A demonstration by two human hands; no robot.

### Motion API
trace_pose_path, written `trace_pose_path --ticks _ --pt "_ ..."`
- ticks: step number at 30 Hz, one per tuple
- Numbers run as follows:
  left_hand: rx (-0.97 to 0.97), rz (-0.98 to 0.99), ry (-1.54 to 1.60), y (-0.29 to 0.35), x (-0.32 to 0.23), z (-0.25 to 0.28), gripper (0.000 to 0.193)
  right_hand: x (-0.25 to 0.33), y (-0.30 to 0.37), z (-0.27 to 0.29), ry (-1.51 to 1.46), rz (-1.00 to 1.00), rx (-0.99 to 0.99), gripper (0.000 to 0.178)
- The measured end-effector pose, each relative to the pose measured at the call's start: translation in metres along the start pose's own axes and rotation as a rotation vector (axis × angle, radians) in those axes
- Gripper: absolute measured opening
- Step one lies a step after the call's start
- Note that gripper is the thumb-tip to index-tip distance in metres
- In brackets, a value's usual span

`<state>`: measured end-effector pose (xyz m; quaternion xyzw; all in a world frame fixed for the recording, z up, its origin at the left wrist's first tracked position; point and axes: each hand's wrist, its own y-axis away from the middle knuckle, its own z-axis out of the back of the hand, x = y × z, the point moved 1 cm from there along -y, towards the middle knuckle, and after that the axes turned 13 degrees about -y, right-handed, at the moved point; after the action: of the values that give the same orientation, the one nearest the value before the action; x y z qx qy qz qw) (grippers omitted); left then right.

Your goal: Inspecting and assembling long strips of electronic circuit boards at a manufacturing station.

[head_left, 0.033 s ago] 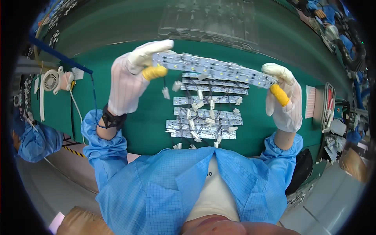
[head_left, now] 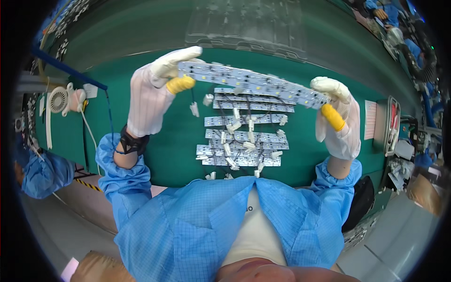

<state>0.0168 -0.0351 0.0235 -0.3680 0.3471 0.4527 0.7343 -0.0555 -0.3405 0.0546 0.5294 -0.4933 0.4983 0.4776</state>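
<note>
A long white LED circuit board [head_left: 249,81] is held up above the green mat, its left end higher in the picture than its right. My left hand [head_left: 155,91], in a white glove with a yellow thumb cover, pinches the left end. The right end sits between the thumb and fingers of my right hand [head_left: 339,117], gloved the same way. From the board hangs a short wire with a white connector [head_left: 194,109]. Below it, several similar LED boards [head_left: 246,121] lie in rows on the mat, with dark wires and white connectors [head_left: 236,127] across them.
Clear plastic trays [head_left: 244,23] lie beyond the mat. At left are a small white fan [head_left: 59,99] and a blue bar [head_left: 70,66]. On the right are a printed sheet [head_left: 370,120] and a metal tray [head_left: 391,126]. Another person's blue sleeve [head_left: 47,174] shows at far left.
The scene, with the board and both hands, sits slightly further left in the picture. Both hands keep their hold on the LED board.
</note>
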Motion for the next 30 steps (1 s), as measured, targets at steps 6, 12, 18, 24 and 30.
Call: trace_pose_path --ticks 6,12,18,24,30 --pt "0.007 -0.005 0.095 0.004 0.002 -0.001 0.041 0.000 -0.001 -0.003 -0.025 0.083 -0.011 0.069" --pt "-0.034 -0.319 -0.155 0.006 -0.003 0.001 0.043 -0.016 -0.014 0.011 -0.142 0.118 0.088 0.044" --pt "0.001 -0.126 0.076 0.006 0.002 0.000 0.045 -0.011 -0.004 0.005 -0.104 0.154 0.043 0.044" --pt "0.023 -0.331 -0.071 0.005 0.003 0.007 0.042 -0.010 -0.010 0.010 0.085 0.161 0.040 0.052" --pt "-0.020 -0.152 0.093 0.008 0.000 -0.002 0.042 -0.013 -0.006 0.008 -0.049 0.161 0.012 0.061"
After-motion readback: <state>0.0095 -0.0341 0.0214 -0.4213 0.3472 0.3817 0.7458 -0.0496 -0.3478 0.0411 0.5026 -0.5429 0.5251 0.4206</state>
